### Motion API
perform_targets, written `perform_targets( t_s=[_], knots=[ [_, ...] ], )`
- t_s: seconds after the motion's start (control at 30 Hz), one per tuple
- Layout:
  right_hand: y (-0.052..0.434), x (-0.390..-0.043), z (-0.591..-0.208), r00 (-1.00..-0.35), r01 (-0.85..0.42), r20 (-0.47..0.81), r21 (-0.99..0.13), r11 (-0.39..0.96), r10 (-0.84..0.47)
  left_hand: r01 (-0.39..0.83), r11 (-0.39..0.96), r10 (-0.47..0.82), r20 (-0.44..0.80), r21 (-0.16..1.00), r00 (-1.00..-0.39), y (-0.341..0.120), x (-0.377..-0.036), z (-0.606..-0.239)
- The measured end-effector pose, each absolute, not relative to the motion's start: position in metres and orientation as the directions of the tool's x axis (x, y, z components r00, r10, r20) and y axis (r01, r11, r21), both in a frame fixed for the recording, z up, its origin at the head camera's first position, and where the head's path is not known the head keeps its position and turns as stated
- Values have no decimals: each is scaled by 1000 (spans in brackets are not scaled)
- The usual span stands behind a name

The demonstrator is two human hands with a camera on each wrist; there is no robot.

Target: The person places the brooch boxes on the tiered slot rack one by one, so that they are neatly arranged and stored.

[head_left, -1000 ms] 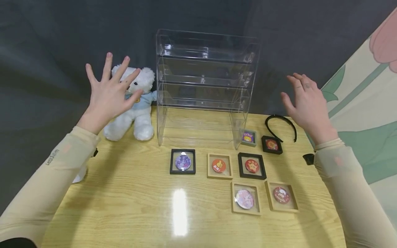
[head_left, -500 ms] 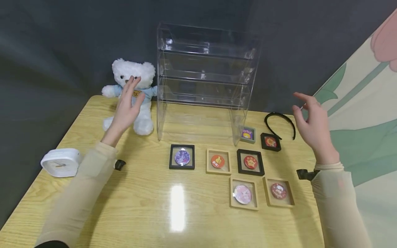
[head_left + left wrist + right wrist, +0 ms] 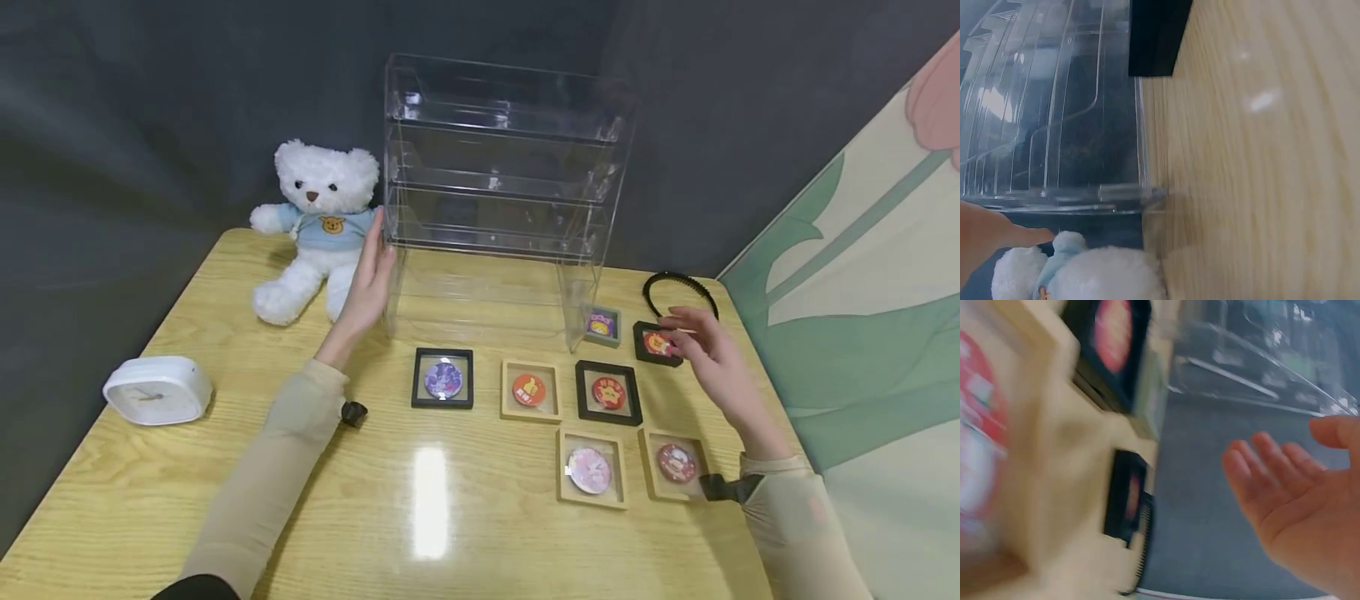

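Flat, left hand (image 3: 369, 279) meets clear rack (image 3: 498, 200); right hand (image 3: 716, 367) hovers open.

Clear glossy plastic shelf rack (image 3: 498, 192), fluffy plush teddy bear (image 3: 318, 225), shiny wood-grain table (image 3: 300, 500)

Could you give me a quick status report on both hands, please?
Left hand open, flat against clear acrylic shelf. Right hand open above small black-framed badge. Teddy bear beside left hand.

White alarm clock (image 3: 157, 390), black headband (image 3: 681, 287), wooden-framed badges (image 3: 592, 469)
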State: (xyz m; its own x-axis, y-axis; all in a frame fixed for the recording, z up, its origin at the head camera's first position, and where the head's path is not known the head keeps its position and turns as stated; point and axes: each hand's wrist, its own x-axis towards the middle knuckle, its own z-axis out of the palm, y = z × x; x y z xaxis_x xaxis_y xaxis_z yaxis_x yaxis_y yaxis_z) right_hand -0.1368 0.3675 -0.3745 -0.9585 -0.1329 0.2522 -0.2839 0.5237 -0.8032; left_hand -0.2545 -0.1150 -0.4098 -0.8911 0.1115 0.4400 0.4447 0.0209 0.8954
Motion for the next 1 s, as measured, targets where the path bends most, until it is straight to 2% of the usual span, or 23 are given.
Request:
perform_targets(
  t_s=[0.2, 0.5, 0.73, 1.0],
  knots=[
    [366, -124, -400, -988, -147, 103, -823, 549, -111, 467, 35, 63, 464, 884, -884, -109, -257, -418],
    [392, -86, -415, -996, -80, 86, -717, 693, -26, 476, 43, 100, 470, 878, -877, -111, -262, -429],
    [410, -54, -429, -997, -15, 71, -632, 775, 39, 467, 24, 103, 462, 884, -881, -111, -264, -424],
    [411, -32, -441, -997, 69, 0, -555, 829, 83, 418, 29, 108, 413, 908, -904, -111, -252, -413]
  ],
)
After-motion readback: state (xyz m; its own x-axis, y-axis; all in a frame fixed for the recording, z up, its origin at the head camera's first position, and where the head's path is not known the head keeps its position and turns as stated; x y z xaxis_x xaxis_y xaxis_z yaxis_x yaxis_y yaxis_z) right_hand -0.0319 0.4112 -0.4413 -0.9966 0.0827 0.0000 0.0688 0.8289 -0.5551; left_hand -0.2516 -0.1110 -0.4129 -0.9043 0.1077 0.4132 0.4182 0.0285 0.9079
